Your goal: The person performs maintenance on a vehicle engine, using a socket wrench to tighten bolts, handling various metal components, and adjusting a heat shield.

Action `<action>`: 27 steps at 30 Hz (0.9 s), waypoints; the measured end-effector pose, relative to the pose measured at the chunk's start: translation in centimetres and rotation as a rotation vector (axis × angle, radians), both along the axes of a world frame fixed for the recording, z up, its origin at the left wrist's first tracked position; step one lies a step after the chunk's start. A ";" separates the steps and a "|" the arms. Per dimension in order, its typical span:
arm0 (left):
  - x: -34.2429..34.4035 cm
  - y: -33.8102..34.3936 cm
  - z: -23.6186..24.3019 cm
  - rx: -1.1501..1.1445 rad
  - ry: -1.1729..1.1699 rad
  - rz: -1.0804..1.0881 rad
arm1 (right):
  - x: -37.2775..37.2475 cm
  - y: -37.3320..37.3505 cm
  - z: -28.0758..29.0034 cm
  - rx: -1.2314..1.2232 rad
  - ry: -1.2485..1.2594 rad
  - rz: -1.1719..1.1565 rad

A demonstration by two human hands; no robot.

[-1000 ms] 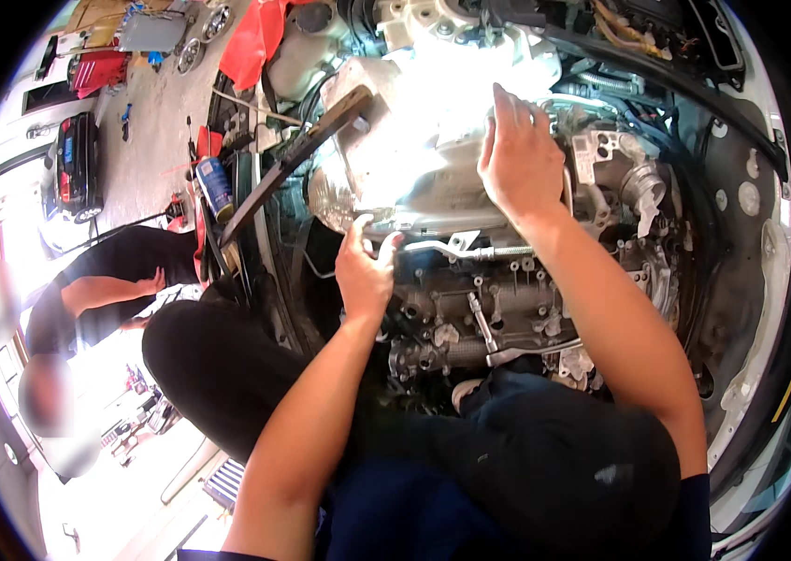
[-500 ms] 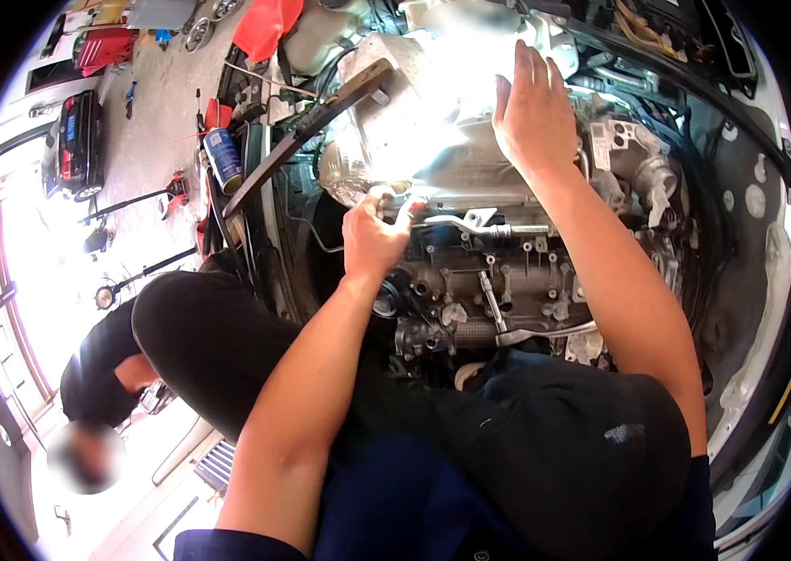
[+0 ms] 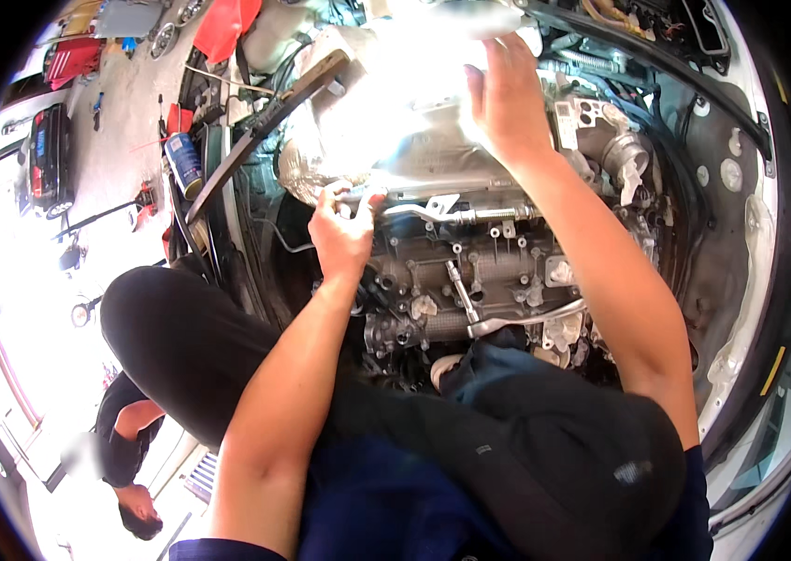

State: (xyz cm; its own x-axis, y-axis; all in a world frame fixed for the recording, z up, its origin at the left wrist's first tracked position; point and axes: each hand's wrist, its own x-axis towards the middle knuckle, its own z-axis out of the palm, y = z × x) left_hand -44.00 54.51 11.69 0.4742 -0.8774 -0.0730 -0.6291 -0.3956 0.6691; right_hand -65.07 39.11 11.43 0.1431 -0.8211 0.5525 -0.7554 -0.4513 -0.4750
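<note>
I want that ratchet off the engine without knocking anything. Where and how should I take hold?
Probably mid-handle on the ratchet, from above and slightly left. The handle is long, slim and lies crosswise, which suits a grip across it; dark clothing bunches near its lower side, and the right forearm crowds its right end.

Engine top (image 3: pixel 498 269): a silver ratchet (image 3: pixel 531 318) and a slim extension (image 3: pixel 457 280) are carried on the ribbed grey metal.
Bay's front edge (image 3: pixel 235 210): a dark bar (image 3: pixel 260 136) is laid slantwise across it; beside the bar a blue spray can (image 3: pixel 183 166) is seen, its support hidden.
Grey floor (image 3: pixel 118 122): a black car (image 3: pixel 50 164), wheel rims (image 3: pixel 164 42) and a small blue object (image 3: pixel 98 110) are borne; the lower part is washed out by glare.
</note>
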 end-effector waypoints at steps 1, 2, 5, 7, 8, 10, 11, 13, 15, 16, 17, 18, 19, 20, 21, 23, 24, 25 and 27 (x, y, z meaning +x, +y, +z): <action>0.4 -0.1 -0.3 -0.034 0.053 0.005 | -0.8 0.1 0.7 0.045 -0.094 0.060; 0.5 -0.2 -0.2 -0.092 -0.053 -0.079 | -2.1 1.3 1.9 0.118 -0.238 0.182; 0.1 -0.6 1.2 0.061 -0.087 -0.097 | -5.1 6.8 4.1 0.059 -0.072 0.149; 0.3 -0.6 1.8 0.100 -0.128 -0.129 | -5.8 9.8 4.4 0.071 -0.131 0.077; 0.1 -0.9 2.4 0.109 -0.173 -0.181 | -6.4 11.6 4.3 0.126 -0.221 0.015; -0.1 -1.3 2.9 0.186 -0.203 -0.242 | -6.8 15.2 4.0 0.290 -0.327 -0.060; -0.1 -1.4 3.2 0.199 -0.201 -0.236 | -6.6 16.5 3.5 0.401 -0.346 -0.070; -0.7 -1.8 3.8 0.292 -0.193 -0.218 | -6.9 17.7 1.6 0.457 0.035 -0.099; -0.1 -1.6 3.6 0.223 -0.211 -0.237 | -6.4 17.7 0.7 0.509 0.202 -0.014; 0.0 -1.6 3.5 0.205 -0.215 -0.246 | -6.5 17.7 0.6 0.547 0.300 0.048; -0.1 -1.6 3.5 0.189 -0.216 -0.253 | -6.6 17.7 0.4 0.548 0.301 0.049; -0.1 -1.6 3.4 0.190 -0.215 -0.252 | -6.7 17.7 0.2 0.552 0.257 0.046; -0.1 -1.6 3.3 0.181 -0.213 -0.250 | -6.8 17.7 0.1 0.556 0.213 0.042; -0.1 -1.4 3.2 0.174 -0.210 -0.247 | -6.7 17.4 0.1 0.589 0.200 0.033; 0.0 -1.3 3.1 0.177 -0.208 -0.245 | -6.6 17.2 -0.2 0.592 0.202 0.035; 0.2 -1.4 2.9 0.208 -0.242 -0.236 | -6.3 17.0 -1.0 0.600 0.299 -0.008; 0.1 -1.3 3.1 0.166 -0.177 -0.241 | -6.2 17.2 -1.5 0.538 0.337 -0.028; 0.3 -1.4 2.9 0.165 -0.179 -0.240 | -6.2 17.4 -1.8 0.536 0.335 -0.027; 0.6 -1.5 2.7 0.128 -0.110 -0.273 | -6.2 17.7 -2.3 0.449 0.313 -0.070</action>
State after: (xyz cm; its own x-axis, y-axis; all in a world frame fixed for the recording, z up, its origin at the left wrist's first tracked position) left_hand -43.40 53.00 14.34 0.2341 -0.9602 -0.1526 -0.7892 -0.2793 0.5469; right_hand -71.31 56.80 9.11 0.1812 -0.9797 0.0852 -0.9125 -0.1998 -0.3571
